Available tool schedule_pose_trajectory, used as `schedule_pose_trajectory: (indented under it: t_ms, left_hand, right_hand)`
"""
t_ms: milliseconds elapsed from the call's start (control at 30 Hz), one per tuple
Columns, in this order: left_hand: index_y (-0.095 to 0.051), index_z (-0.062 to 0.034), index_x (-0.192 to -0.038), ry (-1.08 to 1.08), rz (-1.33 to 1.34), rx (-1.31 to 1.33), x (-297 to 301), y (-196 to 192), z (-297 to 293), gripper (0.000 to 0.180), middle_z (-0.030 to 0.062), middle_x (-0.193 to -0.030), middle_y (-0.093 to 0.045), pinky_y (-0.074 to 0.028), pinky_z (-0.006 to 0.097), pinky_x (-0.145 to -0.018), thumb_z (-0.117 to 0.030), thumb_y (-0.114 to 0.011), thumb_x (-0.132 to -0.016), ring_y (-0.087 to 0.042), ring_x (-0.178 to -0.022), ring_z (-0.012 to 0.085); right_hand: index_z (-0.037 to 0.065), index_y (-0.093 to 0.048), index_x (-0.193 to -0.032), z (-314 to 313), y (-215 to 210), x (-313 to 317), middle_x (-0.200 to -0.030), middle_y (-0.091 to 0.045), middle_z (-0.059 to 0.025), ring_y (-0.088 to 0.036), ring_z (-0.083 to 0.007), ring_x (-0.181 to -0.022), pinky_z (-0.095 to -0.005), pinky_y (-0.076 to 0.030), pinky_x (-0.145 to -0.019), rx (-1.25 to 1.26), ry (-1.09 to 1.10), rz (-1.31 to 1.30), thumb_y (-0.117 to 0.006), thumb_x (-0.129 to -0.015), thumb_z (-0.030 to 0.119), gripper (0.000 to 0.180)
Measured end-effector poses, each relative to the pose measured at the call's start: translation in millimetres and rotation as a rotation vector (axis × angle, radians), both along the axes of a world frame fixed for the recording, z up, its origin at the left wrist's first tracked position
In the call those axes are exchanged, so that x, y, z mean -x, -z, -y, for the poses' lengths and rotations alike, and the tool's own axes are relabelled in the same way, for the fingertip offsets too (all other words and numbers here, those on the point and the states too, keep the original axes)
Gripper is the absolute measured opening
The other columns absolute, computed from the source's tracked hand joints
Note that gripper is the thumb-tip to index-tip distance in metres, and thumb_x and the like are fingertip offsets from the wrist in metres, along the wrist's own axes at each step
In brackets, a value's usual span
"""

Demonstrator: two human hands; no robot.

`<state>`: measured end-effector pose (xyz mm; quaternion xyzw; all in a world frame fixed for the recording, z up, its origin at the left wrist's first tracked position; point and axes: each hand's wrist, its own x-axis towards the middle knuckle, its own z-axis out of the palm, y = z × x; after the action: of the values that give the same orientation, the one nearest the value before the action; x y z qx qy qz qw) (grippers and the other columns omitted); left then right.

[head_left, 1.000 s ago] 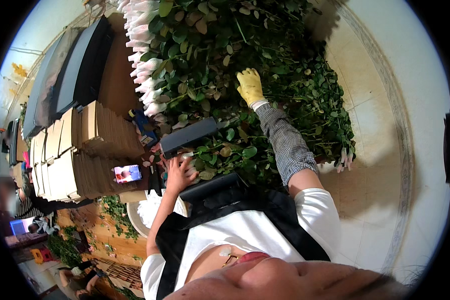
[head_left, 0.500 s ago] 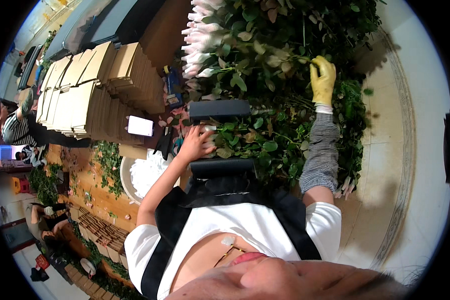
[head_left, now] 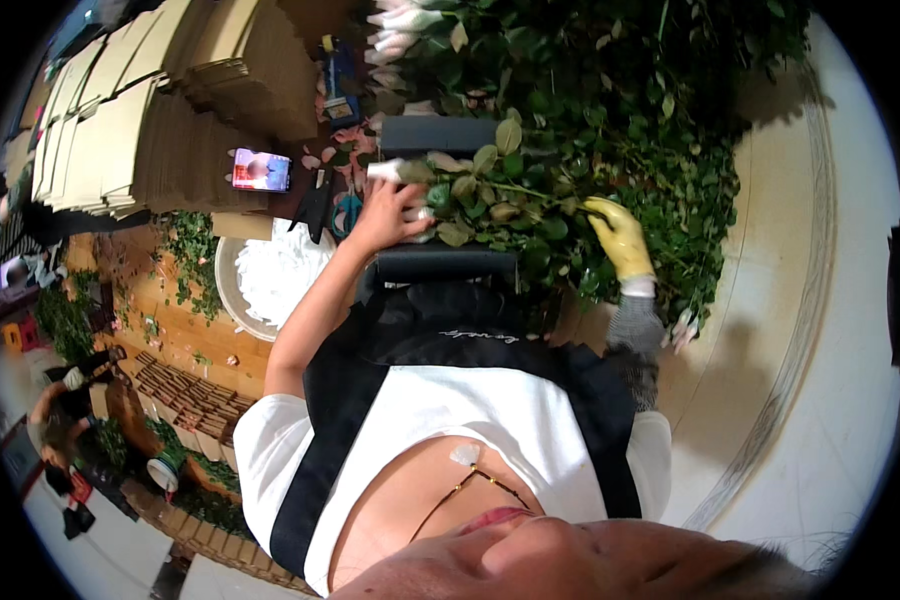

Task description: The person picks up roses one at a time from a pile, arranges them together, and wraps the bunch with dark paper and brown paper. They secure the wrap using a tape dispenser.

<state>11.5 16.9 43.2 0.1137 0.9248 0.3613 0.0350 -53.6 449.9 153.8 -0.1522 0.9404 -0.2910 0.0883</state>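
My bare left hand lies over pale sleeved rose heads between two dark padded bars, fingers spread and touching them. One white-sleeved rose head shows just beyond its fingers. The rose's leafy stem runs right to my right hand, which wears a yellow glove. Its fingers are closed at the stem's end. The far bar and near bar flank the leafy bunch. More sleeved roses lie in a heap beyond.
Stacked cardboard pieces stand at left, with a lit phone beside them. A white tub holds white sleeves. Near it lie black-handled shears and a blue tape dispenser. Other people work at far left.
My right hand has come nearer and slightly left, bringing a rose over the bunch between the bars. My left hand stays at the heads. The phone screen has changed from white to a coloured picture.
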Motion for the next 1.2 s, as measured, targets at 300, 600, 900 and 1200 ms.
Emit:
schedule_pose_trajectory:
  t_ms: [300,600,900,1200]
  left_hand:
    - [-0.069,-0.0132,-0.123,-0.001,-0.152,0.029,4,-9,-6,0.055,0.0159,-0.113,-0.054,-0.045,0.051,-0.098,-0.024,-0.084,-0.072,-0.052,-0.111,0.0399]
    - [-0.060,-0.0165,-0.141,-0.045,-0.026,0.021,-14,-28,21,0.063,0.0202,-0.142,-0.050,-0.040,0.050,-0.112,-0.024,-0.084,-0.083,-0.044,-0.135,0.0431]
    - [-0.072,0.0025,-0.112,-0.306,0.617,-0.488,-46,-11,43,0.041,0.0154,-0.098,-0.073,-0.051,0.035,-0.084,-0.036,-0.070,-0.097,-0.069,-0.091,0.0251]
    - [-0.066,-0.0032,-0.091,-0.386,0.393,-1.084,-59,16,41,0.019,0.0016,-0.087,-0.060,-0.045,0.030,-0.074,-0.020,-0.063,-0.098,-0.058,-0.079,0.0155]
  right_hand:
    - [0.010,-0.070,-0.119,32,104,-22,-0.127,-0.067,-0.0134,-0.057,-0.0360,-0.121,-0.0512,-0.040,-0.107,-0.439,0.305,-0.453,-0.066,-0.083,0.012,0.035]
    - [0.003,-0.061,-0.134,24,54,-9,-0.135,-0.061,-0.0214,-0.055,-0.0407,-0.127,-0.0522,-0.040,-0.109,-0.280,0.335,-0.430,-0.067,-0.086,0.010,0.048]
    - [0.008,-0.072,-0.108,220,2,-10,-0.097,-0.074,-0.0112,-0.070,-0.0296,-0.096,-0.0422,-0.054,-0.086,-0.225,-0.662,0.167,-0.075,-0.085,0.025,0.029]
    - [0.014,-0.072,-0.085,235,52,-2,-0.082,-0.074,-0.0117,-0.073,-0.0301,-0.077,-0.0412,-0.055,-0.067,-0.525,-0.797,0.131,-0.072,-0.087,0.027,0.014]
